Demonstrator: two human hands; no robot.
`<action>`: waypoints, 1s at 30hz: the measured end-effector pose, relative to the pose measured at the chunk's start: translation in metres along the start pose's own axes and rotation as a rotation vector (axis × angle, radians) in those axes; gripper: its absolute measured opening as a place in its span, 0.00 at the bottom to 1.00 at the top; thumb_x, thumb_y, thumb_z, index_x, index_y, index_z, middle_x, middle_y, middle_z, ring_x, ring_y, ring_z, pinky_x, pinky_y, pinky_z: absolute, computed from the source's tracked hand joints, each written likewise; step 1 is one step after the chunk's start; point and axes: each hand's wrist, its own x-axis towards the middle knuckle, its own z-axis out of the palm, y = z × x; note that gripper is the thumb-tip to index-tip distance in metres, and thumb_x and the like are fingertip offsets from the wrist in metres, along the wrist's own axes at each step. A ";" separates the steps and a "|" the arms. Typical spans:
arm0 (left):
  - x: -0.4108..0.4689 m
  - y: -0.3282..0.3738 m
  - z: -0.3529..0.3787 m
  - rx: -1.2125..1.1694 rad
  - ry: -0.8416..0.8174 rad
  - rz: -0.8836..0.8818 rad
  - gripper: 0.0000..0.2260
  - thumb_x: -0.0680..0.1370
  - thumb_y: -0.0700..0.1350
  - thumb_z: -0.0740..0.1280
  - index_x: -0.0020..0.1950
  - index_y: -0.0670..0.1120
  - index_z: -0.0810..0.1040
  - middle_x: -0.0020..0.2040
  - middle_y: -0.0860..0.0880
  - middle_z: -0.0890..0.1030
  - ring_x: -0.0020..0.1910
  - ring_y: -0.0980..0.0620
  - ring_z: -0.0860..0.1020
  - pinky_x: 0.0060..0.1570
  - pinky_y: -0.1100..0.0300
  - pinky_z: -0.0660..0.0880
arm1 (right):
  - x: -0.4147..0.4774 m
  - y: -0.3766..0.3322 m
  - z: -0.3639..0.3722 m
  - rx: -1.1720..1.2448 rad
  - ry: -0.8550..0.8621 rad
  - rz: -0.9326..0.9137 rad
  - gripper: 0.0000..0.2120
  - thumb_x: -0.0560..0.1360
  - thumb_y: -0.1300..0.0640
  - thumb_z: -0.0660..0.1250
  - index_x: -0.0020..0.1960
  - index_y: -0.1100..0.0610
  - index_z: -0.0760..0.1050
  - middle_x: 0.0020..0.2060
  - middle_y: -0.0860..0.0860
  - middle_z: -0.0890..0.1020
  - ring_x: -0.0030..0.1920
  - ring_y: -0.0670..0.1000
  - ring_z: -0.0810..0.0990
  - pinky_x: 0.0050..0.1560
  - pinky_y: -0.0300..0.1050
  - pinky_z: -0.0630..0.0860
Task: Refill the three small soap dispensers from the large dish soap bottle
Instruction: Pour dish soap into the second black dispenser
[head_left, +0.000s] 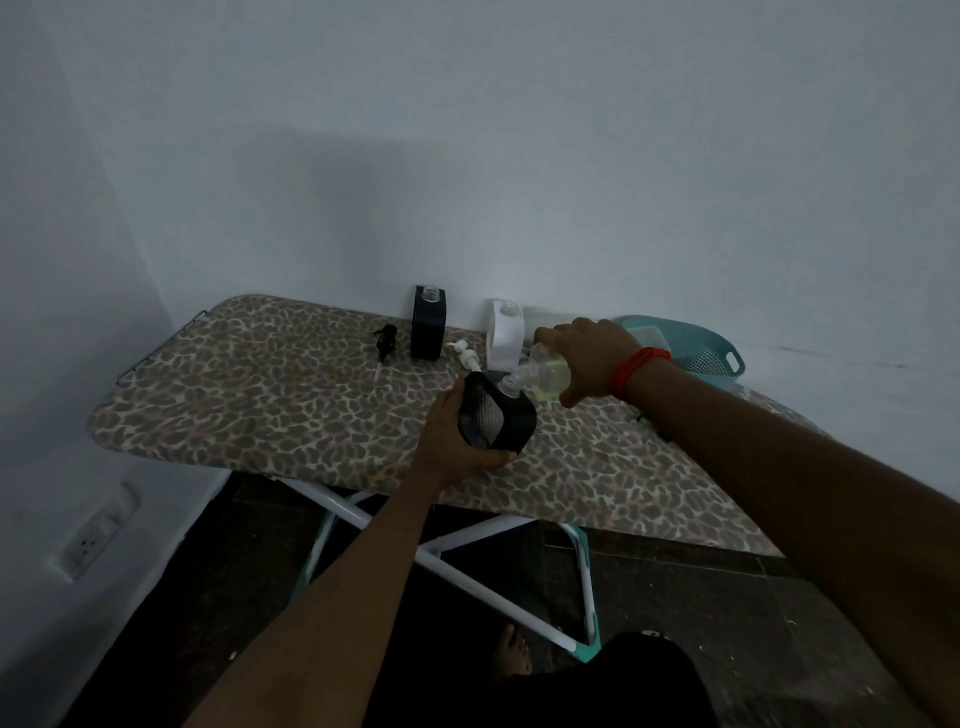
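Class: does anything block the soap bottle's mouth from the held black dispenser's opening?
Nothing visible. The right hand tilts the soap bottle with its mouth right at the uncapped neck of the black dispenser in the left hand.

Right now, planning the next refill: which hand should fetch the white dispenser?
Probably the left hand: it holds only the black dispenser; the right hand grips the tilted soap bottle.

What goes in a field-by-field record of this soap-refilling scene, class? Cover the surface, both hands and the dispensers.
Surface: leopard-print ironing board
Left hand: grips tilted black dispenser
Right hand: tips soap bottle, mouth at that dispenser's neck
By wall: upright black dispenser, white dispenser, both uncapped
Loose: black pump, white pump
Far right: teal basket
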 end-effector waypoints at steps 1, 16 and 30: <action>0.000 0.000 0.000 0.001 -0.001 -0.001 0.54 0.64 0.53 0.84 0.82 0.48 0.57 0.78 0.47 0.65 0.77 0.45 0.64 0.74 0.39 0.66 | 0.000 0.000 0.000 -0.003 -0.001 -0.001 0.42 0.61 0.39 0.79 0.68 0.48 0.64 0.57 0.51 0.79 0.56 0.56 0.77 0.52 0.52 0.74; 0.002 0.000 0.000 0.007 0.001 0.004 0.54 0.64 0.52 0.85 0.82 0.47 0.58 0.77 0.46 0.67 0.76 0.44 0.66 0.73 0.39 0.66 | 0.003 -0.003 -0.006 -0.064 -0.015 -0.003 0.45 0.61 0.39 0.79 0.71 0.49 0.63 0.58 0.51 0.79 0.57 0.56 0.77 0.51 0.52 0.74; 0.001 0.000 -0.001 0.007 0.008 0.014 0.53 0.63 0.54 0.85 0.81 0.49 0.60 0.75 0.48 0.68 0.75 0.45 0.67 0.72 0.40 0.67 | 0.002 -0.003 -0.003 -0.057 -0.018 0.008 0.44 0.61 0.39 0.79 0.69 0.49 0.63 0.58 0.51 0.79 0.57 0.56 0.77 0.52 0.52 0.74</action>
